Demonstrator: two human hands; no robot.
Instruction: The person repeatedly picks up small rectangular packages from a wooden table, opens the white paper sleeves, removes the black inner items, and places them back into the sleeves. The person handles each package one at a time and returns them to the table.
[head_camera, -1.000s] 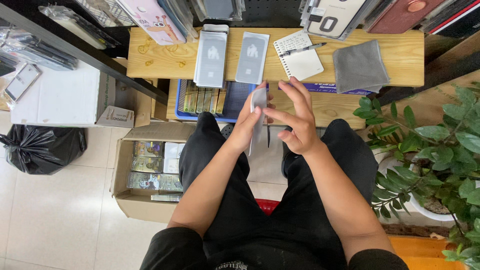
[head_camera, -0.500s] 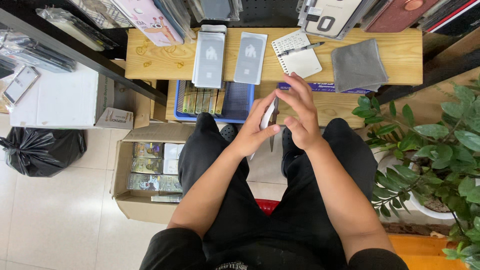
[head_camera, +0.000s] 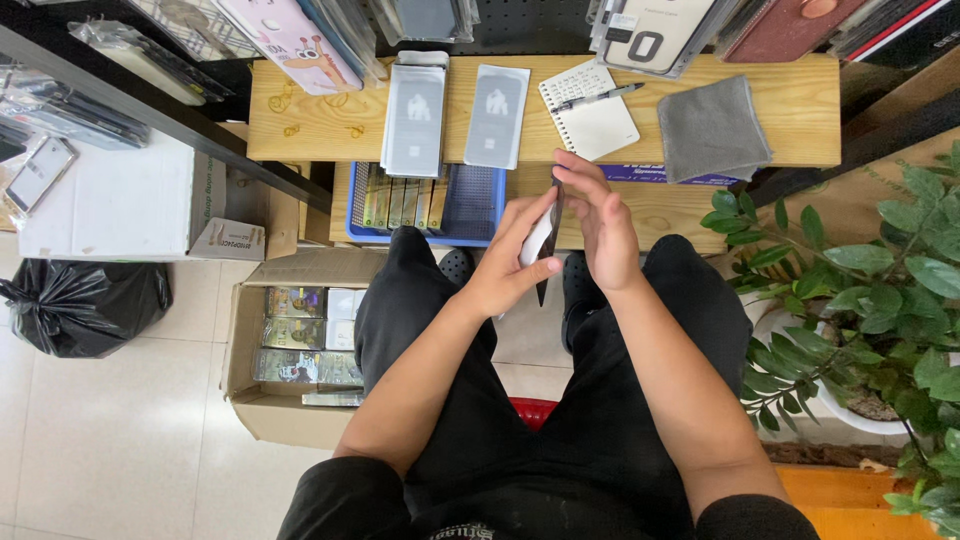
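Observation:
My left hand (head_camera: 508, 262) and my right hand (head_camera: 600, 225) meet above my knees, both closed around a thin dark phone (head_camera: 547, 240) that is turned edge-on to me. A pale sheet or film lies against its left face under my left fingers. On the wooden shelf (head_camera: 780, 100) ahead lie two grey flat packets (head_camera: 455, 120), a small spiral notepad (head_camera: 592, 112) with a pen (head_camera: 600, 96) on it, and a grey cloth (head_camera: 712, 128).
A blue basket (head_camera: 470, 205) of boxed items sits on the lower shelf. An open cardboard box (head_camera: 290, 340) of packets stands on the floor at left, beside a black bag (head_camera: 85, 305) and a white box (head_camera: 110, 200). A potted plant (head_camera: 870, 300) crowds the right.
The phone has turned from nearly flat-on to edge-on between my hands. My right hand has closed in flat against its right side.

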